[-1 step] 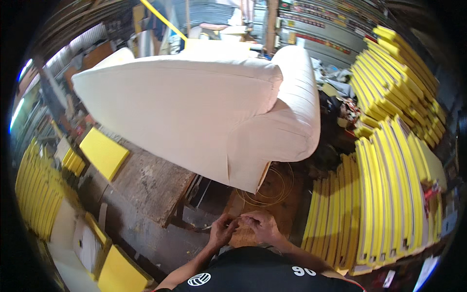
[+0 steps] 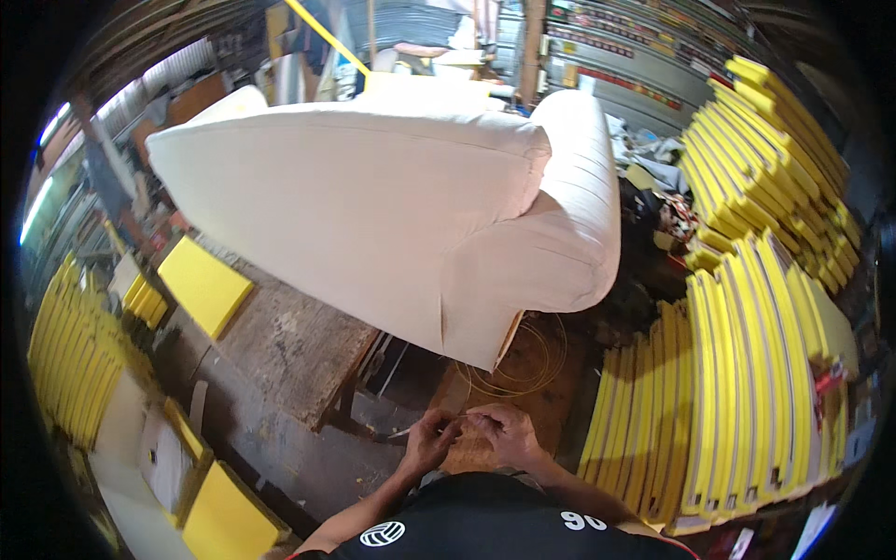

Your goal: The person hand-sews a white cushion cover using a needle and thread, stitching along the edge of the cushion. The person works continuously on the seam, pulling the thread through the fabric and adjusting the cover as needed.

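Workshop clutter lies behind a white sofa. Along its near left side sits a wooden bench; before its near corner, the left hand and right hand pinch a thin strand between fingertips; right of it stand yellow panels.

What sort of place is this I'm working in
Likely a furniture upholstery workshop: there's a big white sofa, a worn wooden bench, and yellow padded panels stacked to the left and right.
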The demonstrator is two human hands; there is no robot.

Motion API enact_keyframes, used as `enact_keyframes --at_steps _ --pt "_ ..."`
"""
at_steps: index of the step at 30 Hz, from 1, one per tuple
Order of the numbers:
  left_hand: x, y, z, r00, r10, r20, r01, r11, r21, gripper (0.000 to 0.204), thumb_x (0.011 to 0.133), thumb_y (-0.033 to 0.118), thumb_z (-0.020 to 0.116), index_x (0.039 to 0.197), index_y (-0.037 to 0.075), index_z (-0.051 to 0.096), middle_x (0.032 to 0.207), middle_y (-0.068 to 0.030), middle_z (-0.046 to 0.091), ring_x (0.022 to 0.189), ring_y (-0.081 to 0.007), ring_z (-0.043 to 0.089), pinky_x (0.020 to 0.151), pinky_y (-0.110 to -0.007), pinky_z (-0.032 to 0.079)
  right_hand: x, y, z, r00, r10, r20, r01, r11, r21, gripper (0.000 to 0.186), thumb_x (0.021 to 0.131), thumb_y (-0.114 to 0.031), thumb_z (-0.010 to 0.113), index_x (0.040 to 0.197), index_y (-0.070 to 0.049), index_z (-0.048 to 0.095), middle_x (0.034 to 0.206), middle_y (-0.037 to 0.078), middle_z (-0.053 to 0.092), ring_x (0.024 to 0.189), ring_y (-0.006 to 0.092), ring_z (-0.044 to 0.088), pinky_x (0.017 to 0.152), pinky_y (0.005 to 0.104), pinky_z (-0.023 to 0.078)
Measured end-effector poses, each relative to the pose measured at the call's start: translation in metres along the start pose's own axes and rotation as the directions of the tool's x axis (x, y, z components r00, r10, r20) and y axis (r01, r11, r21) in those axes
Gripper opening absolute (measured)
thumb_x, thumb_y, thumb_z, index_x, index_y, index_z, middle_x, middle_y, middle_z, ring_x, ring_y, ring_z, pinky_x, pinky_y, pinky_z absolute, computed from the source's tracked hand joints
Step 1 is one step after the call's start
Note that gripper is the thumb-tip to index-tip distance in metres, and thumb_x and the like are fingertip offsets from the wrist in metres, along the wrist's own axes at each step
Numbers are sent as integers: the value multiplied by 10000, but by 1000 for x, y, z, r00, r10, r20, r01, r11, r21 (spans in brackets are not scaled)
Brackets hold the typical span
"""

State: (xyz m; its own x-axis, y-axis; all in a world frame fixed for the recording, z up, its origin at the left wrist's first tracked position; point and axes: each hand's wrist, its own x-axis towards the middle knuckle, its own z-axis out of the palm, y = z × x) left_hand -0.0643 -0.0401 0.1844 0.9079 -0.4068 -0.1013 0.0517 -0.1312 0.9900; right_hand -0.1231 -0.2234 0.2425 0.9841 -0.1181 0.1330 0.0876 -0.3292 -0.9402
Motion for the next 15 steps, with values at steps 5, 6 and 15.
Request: enact_keyframes --at_steps 5,6,15 --pt "-10 7 23 998 31 -53 -30 999 21 219 979 178 684 1068 -22 682 884 -92 736 789 -149 713 695 -308 569 2 3 -22 994 -100 44 105 988 -117 185 961 -158 692 1089 -37 747 993 127 747 919 273 708 813 360 552" --pt "-11 8 25 998 24 -58 -22 999 29 218 980 179 683 1072 -19 683 886 -93 737 791 -150 713 699 -308 569 3 3 -25 987 -148 68 157 974 -165 177 962 -159 688 1083 -45 749 990 120 748 934 271 706 842 376 541" --pt "-24 13 24 998 33 -49 -27 993 119 228 1003 201 664 1097 -2 705 931 -107 741 839 -173 710 746 -341 568 1 12 -22 934 -348 84 358 898 -255 113 981 -167 684 1022 -74 733 944 76 753 886 252 711 1107 424 417"
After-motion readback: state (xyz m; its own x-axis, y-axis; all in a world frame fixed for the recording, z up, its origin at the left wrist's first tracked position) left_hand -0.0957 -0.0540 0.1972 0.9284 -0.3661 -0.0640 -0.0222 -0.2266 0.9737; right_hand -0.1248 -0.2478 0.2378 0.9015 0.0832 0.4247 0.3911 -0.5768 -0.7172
